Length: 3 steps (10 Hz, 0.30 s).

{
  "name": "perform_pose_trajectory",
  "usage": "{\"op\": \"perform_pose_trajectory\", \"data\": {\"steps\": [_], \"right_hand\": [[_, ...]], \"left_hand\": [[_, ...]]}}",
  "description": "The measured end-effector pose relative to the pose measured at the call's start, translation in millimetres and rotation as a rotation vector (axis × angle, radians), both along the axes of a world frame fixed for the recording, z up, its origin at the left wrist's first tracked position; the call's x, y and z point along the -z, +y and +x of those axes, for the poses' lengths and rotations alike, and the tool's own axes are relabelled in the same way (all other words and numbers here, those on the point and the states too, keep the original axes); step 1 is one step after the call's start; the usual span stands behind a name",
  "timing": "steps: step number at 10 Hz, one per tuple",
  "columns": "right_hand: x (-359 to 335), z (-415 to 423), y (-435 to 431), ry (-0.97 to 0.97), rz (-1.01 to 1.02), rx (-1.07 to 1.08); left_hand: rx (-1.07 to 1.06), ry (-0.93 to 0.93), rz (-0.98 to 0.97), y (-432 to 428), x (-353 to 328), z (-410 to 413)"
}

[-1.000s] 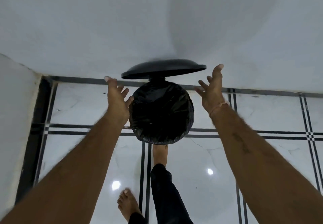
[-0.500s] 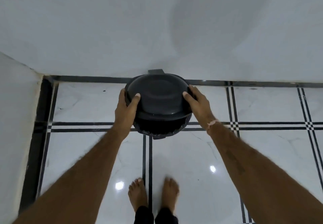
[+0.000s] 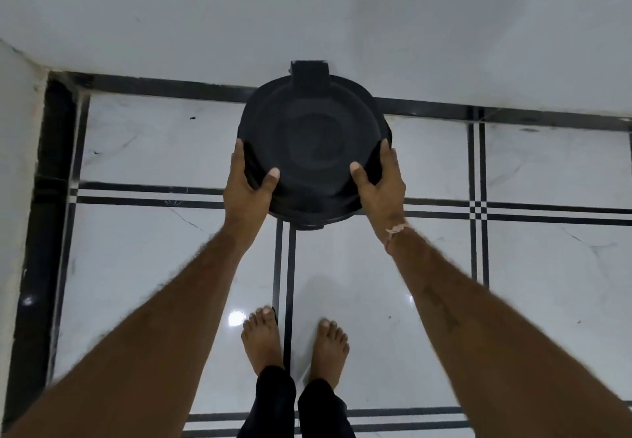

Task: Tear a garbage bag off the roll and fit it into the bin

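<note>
A round black bin stands on the white tiled floor against the wall, seen from above with its lid closed. The hinge block of the lid sits at the far side. My left hand grips the bin's left rim, thumb resting on the lid. My right hand grips the right rim the same way. The garbage bag inside is hidden under the lid. No roll is in view.
A white wall rises right behind the bin and another wall closes the left side. Glossy floor tiles with black stripe lines spread around. My bare feet stand just in front of the bin.
The lid has dropped shut over the black bag. Both hands went from open in the air to gripping the bin's sides. My foot has left the pedal and stands beside the other.
</note>
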State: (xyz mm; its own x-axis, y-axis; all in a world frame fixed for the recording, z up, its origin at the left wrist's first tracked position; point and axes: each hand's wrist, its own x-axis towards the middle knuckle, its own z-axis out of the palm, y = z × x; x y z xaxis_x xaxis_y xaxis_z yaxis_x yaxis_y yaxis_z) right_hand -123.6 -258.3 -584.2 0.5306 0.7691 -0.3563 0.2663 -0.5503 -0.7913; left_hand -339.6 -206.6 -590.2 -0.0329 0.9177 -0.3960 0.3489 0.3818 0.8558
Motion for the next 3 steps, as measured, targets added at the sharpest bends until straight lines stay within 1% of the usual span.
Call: {"op": "perform_pose_trajectory", "data": {"steps": [1, 2, 3], "right_hand": [[0.8, -12.3, -10.0, -0.036, 0.015, 0.014], [-8.7, -9.2, -10.5, -0.037, -0.029, -0.017], [-40.5, -3.9, -11.5, -0.104, 0.029, -0.072]], "left_hand": [[-0.015, -0.009, -0.01, -3.0, 2.5, -6.7], [0.029, 0.059, -0.06, -6.5, -15.7, -5.8], [0.048, 0.174, -0.011, -12.2, -59.7, -0.3]]}}
